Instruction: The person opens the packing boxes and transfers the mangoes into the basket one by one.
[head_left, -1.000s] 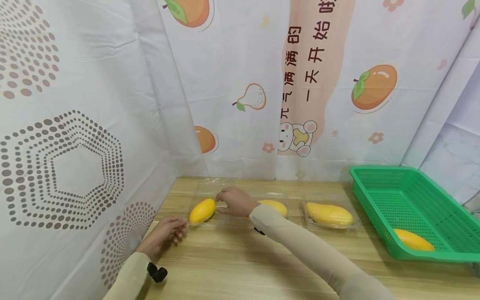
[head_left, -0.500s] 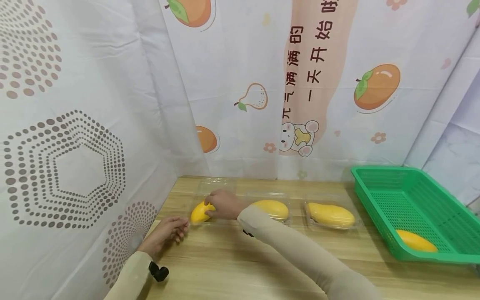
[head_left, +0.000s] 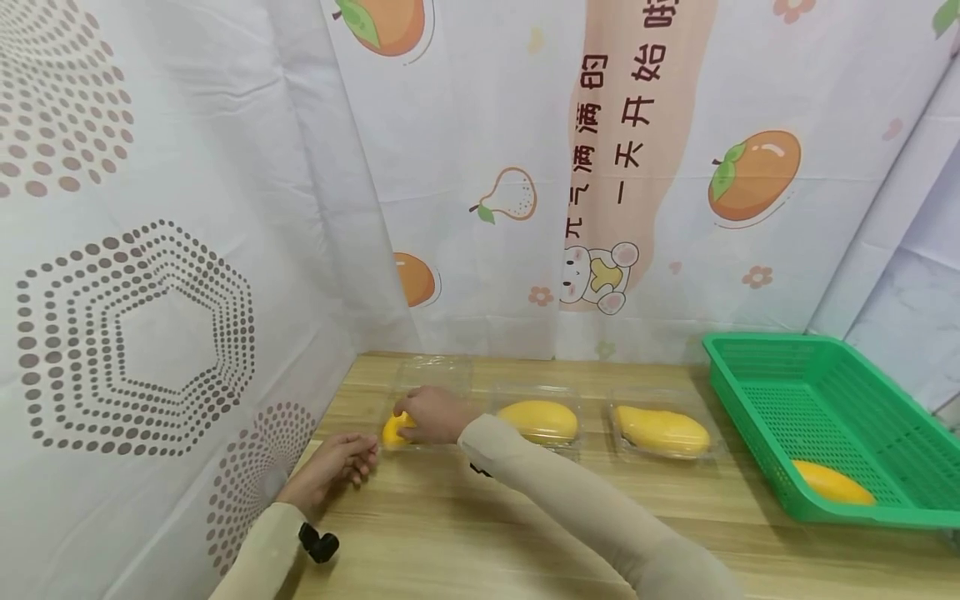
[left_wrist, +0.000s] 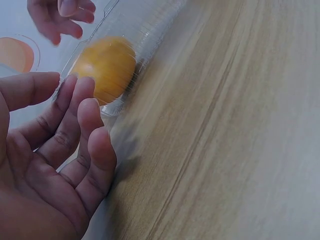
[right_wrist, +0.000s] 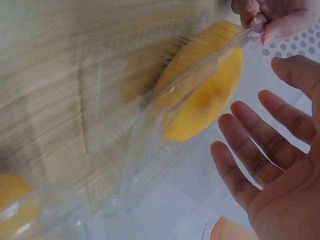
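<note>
A yellow mango point(head_left: 393, 432) lies in a clear plastic box point(left_wrist: 150, 30) at the left of the table, its transparent lid point(head_left: 433, 372) laid back towards the curtain. My left hand point(head_left: 333, 467) is at the box's near left corner; in the right wrist view its thumb and finger pinch the box's edge. Over the mango reaches my right hand point(head_left: 435, 414), hiding part of the fruit in the head view. Its fingers look extended and spread in the right wrist view point(right_wrist: 280, 150), apart from the mango and holding nothing.
Two more clear boxes, each with a mango inside, stand in a row to the right: one mango point(head_left: 538, 421), then another point(head_left: 663, 430). A green basket point(head_left: 825, 510) at the far right holds one mango point(head_left: 832, 482). Printed curtains point(head_left: 480, 275) border the wooden table point(head_left: 480, 533).
My right hand has moved left, away from the middle box and over the left mango, covering more of it. The left hand stays at the box corner.
</note>
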